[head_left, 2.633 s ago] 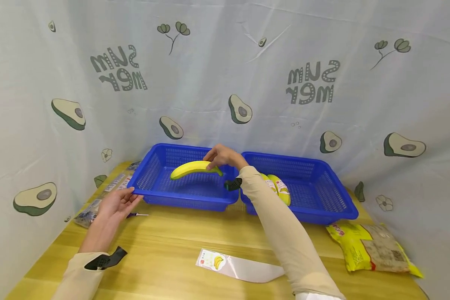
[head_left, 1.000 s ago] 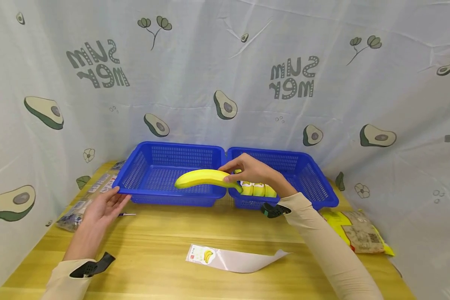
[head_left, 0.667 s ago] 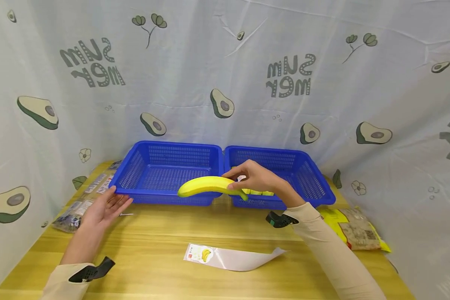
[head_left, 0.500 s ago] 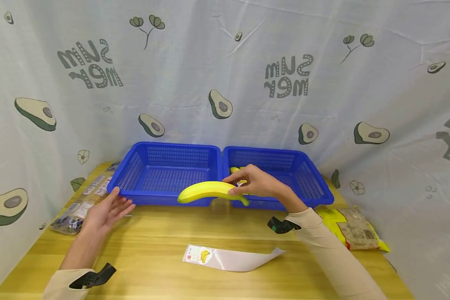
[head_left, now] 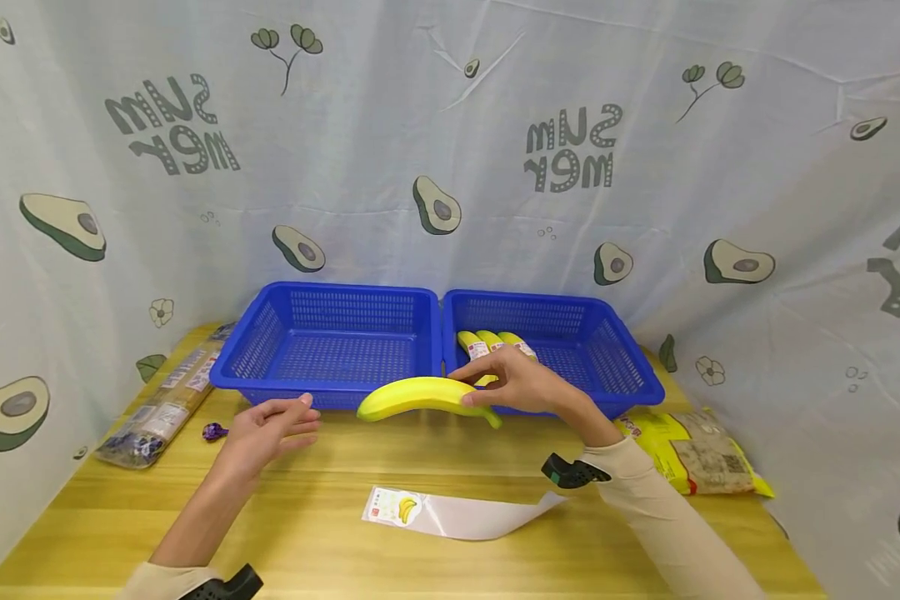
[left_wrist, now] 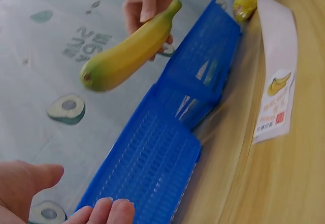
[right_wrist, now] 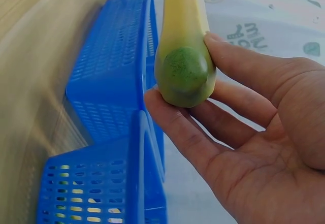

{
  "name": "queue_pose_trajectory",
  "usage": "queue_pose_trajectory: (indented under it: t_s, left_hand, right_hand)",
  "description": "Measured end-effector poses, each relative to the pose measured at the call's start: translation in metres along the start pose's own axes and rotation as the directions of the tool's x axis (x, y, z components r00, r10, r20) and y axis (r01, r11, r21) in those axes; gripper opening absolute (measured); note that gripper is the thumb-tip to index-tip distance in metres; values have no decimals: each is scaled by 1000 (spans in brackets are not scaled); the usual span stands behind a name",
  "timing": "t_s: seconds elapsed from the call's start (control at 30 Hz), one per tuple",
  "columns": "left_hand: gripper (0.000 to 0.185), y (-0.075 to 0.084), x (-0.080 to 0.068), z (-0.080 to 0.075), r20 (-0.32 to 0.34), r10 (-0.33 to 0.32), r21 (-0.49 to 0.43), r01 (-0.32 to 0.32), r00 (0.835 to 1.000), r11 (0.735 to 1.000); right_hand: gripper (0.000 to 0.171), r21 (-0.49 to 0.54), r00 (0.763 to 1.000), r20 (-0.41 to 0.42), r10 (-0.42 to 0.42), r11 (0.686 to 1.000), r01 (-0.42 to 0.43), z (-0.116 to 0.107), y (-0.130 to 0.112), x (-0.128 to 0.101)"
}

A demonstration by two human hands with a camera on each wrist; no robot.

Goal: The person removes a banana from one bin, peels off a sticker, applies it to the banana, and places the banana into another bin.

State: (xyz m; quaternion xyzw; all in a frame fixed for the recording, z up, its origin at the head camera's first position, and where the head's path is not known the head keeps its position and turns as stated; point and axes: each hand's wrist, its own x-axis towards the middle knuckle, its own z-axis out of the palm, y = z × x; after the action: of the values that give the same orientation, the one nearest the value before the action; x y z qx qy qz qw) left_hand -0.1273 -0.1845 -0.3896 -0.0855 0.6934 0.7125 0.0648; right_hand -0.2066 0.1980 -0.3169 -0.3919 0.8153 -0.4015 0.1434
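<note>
My right hand (head_left: 516, 379) pinches a yellow banana (head_left: 412, 396) near its green stem end, between thumb and fingers. The banana hangs level in front of the two baskets, its other end pointing left. In the right wrist view the banana's green stem end (right_wrist: 185, 74) faces the camera, thumb on one side and fingers on the other. My left hand (head_left: 270, 429) is off the left blue basket (head_left: 330, 333), just in front of its near rim, fingers loosely spread and holding nothing. Several bananas with labels (head_left: 487, 340) lie in the right blue basket (head_left: 570, 342).
A clear plastic sleeve with a banana label (head_left: 457, 515) lies flat on the wooden table (head_left: 330, 550). Left of the baskets lies a long packaged bag (head_left: 161, 408), with a small purple-wrapped thing (head_left: 213, 432) beside it. A yellow bag (head_left: 701, 454) sits at the right.
The right hand has lifted the banana out over the left basket and brought it forward and right. The left hand has let go of the left basket's rim and moved right.
</note>
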Motion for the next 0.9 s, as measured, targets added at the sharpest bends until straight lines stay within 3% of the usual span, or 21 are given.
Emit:
queue_pose_trajectory:
  t_s: [0.17, 0.37, 0.57, 0.7, 0.9]
  left_hand:
    - [52, 0, -8, 27, 73, 123, 29, -125, 990, 992]
    - [45, -2, -11, 51, 181, 296, 8, -303, 938, 953]
    - [38, -4, -12, 61, 227, 357, -48, -355, 906, 933]
    - [35, -7, -10, 64, 242, 394, -29, -399, 887, 916]
    - [33, -11, -6, 68, 231, 422, 21, -438, 877, 899]
  right_hand:
    - [36, -25, 1000, -3, 9, 1000, -9, 3, 0, -7]
    - [36, -18, 999, -20, 35, 999, -35, 5, 1, -11]
    - [37, 1, 999, -24, 45, 999, -45, 8, 6, -17]
    - [37, 21, 997, -46, 58, 998, -57, 12, 8, -21]
    - [36, 16, 993, -86, 79, 997, -77, 20, 14, -24]
